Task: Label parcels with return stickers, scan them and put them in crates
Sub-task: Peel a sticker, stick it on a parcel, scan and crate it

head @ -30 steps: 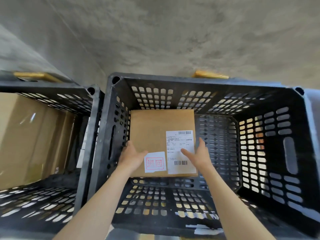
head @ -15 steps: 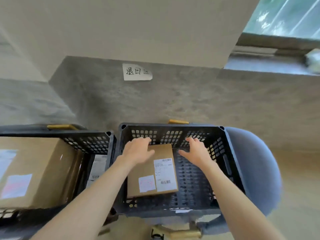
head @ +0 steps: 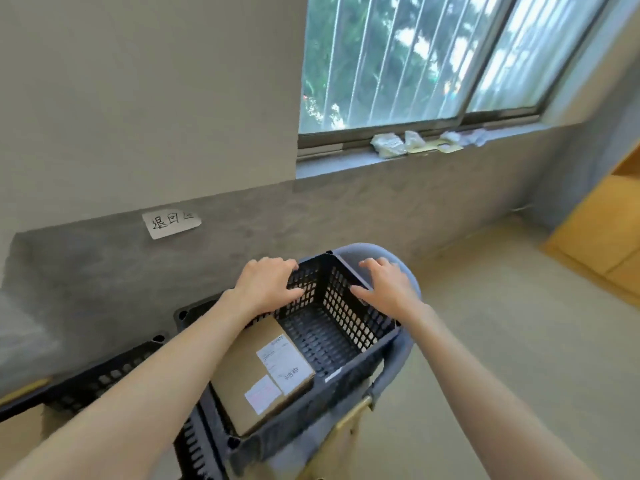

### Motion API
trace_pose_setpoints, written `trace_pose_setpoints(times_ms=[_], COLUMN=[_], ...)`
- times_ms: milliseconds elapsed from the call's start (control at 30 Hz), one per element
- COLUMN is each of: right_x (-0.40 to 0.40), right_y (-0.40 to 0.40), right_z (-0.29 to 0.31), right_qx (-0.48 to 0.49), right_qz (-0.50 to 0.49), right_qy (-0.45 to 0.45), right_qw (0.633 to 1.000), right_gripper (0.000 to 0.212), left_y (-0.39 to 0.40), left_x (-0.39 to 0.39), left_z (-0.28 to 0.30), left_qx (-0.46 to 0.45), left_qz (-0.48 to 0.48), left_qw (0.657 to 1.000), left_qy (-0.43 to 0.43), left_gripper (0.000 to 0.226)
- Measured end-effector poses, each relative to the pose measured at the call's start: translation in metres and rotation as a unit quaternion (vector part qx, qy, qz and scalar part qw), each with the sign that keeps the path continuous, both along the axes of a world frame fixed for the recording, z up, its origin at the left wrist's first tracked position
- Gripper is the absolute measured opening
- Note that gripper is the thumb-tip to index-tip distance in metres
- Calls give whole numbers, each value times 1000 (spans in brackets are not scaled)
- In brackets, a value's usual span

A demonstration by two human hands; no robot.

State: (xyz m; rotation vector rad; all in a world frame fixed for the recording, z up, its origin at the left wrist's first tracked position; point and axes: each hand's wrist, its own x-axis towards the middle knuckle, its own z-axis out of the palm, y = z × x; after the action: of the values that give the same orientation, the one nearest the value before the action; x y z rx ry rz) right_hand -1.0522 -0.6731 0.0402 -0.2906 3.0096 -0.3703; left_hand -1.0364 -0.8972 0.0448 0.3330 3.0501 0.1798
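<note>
Head view: a black perforated crate [head: 346, 327] is seen on a grey seat [head: 403, 344], against a grey wall under a window
Parcel: a brown cardboard parcel [head: 252, 372] is laid flat on the crate floor, in the near left part; a white shipping label [head: 285, 363] and a smaller return sticker [head: 262, 394] are faced upward
Left hand [head: 268, 285]: placed on the far left rim of the crate, fingers curled over the edge, thumb inside; whether the rim is truly gripped cannot be told
Right hand [head: 389, 285]: placed on the far right wall of the crate, fingers bent over its top edge; no parcel is held
Key relation: the parcel is found below and nearer than both hands, toward the person; its long axis is run from near left to far right; the left hand is judged the nearer one
Step judged: the parcel is taken as deposited; a shift of the crate or a pull-back of the hands is considered likely
Second crate [head: 104, 379]: set just beside, to the left
</note>
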Motion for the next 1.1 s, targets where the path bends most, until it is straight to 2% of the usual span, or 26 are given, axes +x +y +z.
trace_pose_setpoints(times_ms=[200, 333, 567, 800, 1100], right_x=[100, 168, 307, 501, 790], right_y=[70, 122, 212, 281, 325], right_z=[30, 63, 126, 168, 179], right_qx=[22, 44, 84, 110, 165], right_qz=[-142, -229, -362, -492, -622], right_qy=[24, 54, 122, 155, 139], right_qw=[989, 971, 920, 850, 753], right_gripper=[58, 57, 56, 55, 51], left_y=[78, 152, 284, 408, 524], left_x=[34, 61, 144, 290, 541], left_z=[30, 59, 119, 170, 186], left_qx=[-13, -16, 32, 67, 115], left_qz=[-184, -295, -426, -559, -673], left_qw=[982, 953, 893, 810, 712], left_qy=[42, 66, 138, 163, 161], left_gripper=[51, 45, 52, 54, 54])
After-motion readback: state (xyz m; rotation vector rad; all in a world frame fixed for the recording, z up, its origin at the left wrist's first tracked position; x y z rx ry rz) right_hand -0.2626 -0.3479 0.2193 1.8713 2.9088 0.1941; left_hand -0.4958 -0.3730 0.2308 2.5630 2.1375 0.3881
